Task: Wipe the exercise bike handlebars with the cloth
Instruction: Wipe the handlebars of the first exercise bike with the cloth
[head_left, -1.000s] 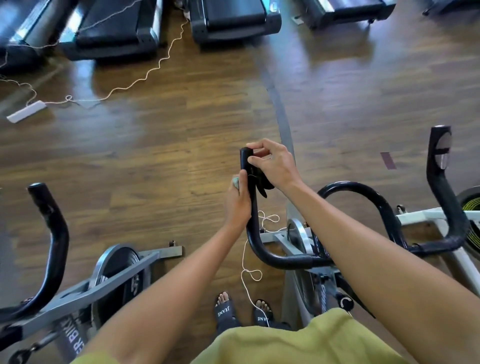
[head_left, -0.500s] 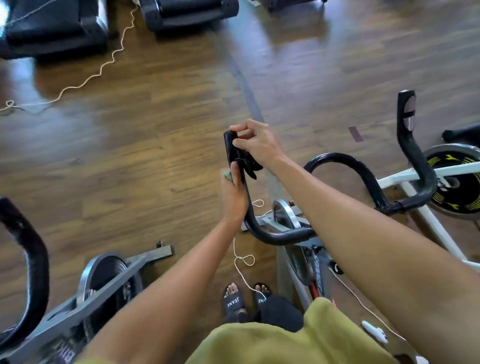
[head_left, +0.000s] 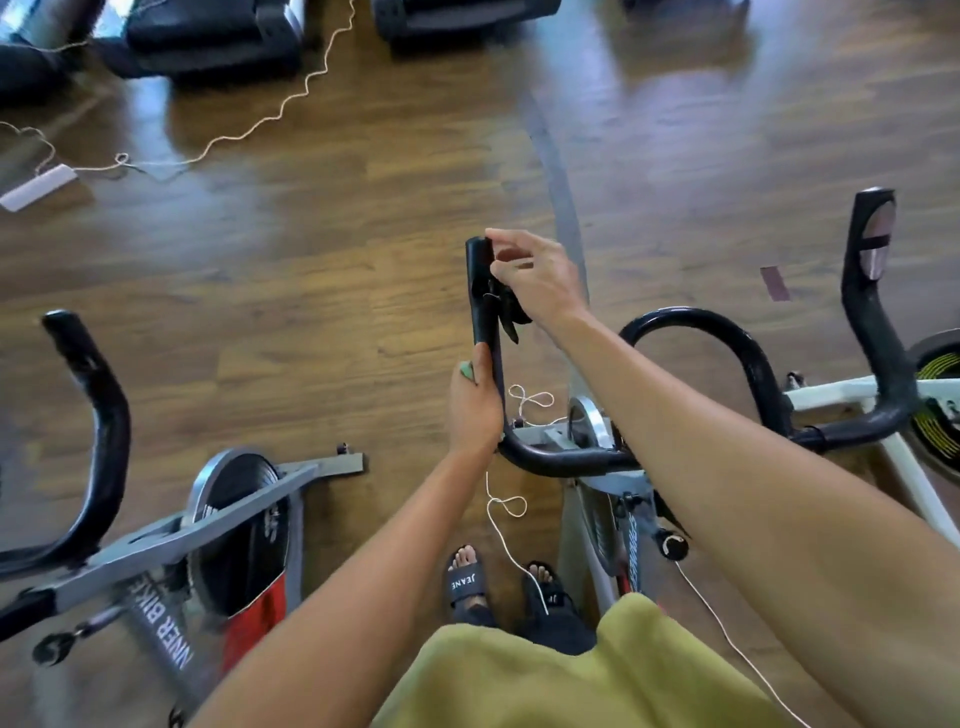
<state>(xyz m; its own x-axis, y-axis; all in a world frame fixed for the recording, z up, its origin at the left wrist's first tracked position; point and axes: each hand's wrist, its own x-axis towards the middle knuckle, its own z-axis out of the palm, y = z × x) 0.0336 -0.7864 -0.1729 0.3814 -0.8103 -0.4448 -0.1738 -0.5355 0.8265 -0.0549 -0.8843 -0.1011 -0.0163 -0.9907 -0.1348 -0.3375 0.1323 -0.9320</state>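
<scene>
Left hand (head_left: 475, 410), right hand (head_left: 540, 283) — on handlebar (head_left: 479, 291)

Surface: wooden floor (head_left: 311, 291), brown planks, glossy.
Seam: dark strip (head_left: 558, 176), running away beyond the right hand (head_left: 535, 280).
Cord: white cable (head_left: 291, 98), wavy, far beyond and left of the left hand (head_left: 475, 410), meeting a white power strip (head_left: 39, 187).
Loops: second white cord (head_left: 506, 506), below the left hand.
Tape: purple scrap (head_left: 775, 283), right of the right hand.
Machines: treadmill bases (head_left: 208, 36), far beyond both hands; grey bike (head_left: 234, 519), left of the left hand.

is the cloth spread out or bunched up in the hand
Bunched up: only a small green bit of the cloth pokes out above the left hand, which grips it against the handlebar; the rest is hidden.
</scene>
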